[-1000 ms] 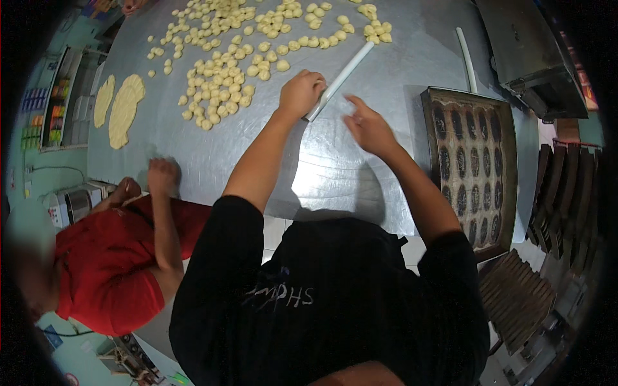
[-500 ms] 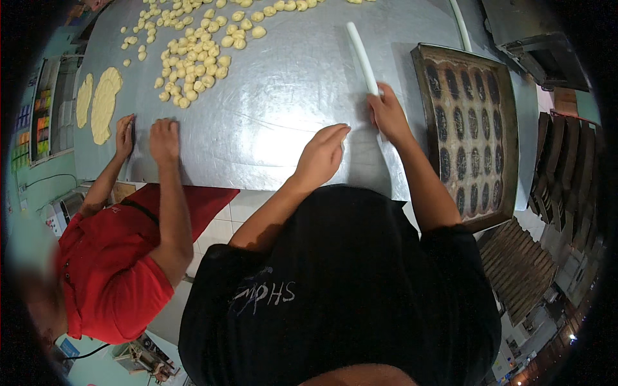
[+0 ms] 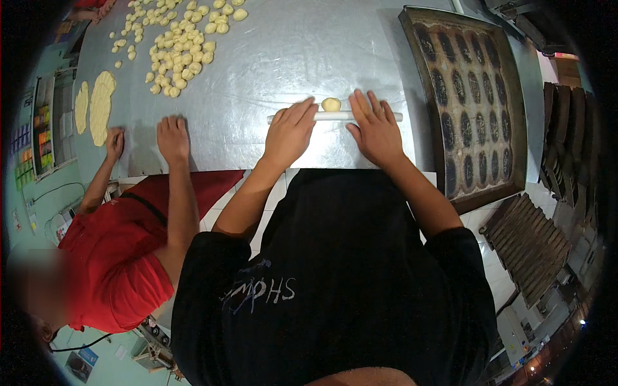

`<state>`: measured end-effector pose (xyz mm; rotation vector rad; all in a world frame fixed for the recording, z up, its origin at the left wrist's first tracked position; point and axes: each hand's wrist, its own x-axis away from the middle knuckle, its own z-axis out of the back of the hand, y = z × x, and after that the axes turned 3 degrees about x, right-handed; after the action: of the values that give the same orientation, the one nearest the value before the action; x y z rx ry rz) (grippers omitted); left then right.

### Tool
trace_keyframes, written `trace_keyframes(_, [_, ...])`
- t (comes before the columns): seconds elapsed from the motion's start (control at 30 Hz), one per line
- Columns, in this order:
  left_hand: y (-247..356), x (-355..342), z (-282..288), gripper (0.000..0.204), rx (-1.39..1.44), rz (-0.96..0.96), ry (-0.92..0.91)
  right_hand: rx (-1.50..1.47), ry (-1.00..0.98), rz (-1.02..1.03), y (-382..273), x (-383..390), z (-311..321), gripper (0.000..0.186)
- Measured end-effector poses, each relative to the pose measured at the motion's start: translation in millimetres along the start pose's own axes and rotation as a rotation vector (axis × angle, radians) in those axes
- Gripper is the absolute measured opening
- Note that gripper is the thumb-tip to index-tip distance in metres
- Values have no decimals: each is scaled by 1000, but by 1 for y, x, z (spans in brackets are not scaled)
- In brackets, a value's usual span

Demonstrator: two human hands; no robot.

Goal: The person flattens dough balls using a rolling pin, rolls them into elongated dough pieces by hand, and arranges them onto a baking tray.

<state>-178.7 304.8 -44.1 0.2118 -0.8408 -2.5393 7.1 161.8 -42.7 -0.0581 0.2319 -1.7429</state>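
Rolling pin point(image 3: 333, 116) now turned parallel to counter's near edge point(image 3: 341, 165), left hand point(image 3: 289, 134) and right hand point(image 3: 378, 134) laid flat atop, dough ball point(image 3: 331, 104) beyond

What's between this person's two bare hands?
In the head view, the middle of a slim white rolling pin and, just beyond, one round yellow dough ball lie between the left hand and right hand.

A black short-sleeved shirt point(image 3: 360, 270) bears pale lettering point(image 3: 277, 289) in front.
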Motion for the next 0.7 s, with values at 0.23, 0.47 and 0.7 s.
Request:
trace_keyframes(0.23, [-11,-75,22,79,-539,136,287,121,137,-200,27,-114,-18,81])
trace_keyframes(0.47, [29,23,-22,96,-175,-27,89,95,93,-57,10,-8,-1,51])
trace_keyframes(0.7, [17,-26,-10,134,-110,77,48,178,349,-190,30,-27,12,42])
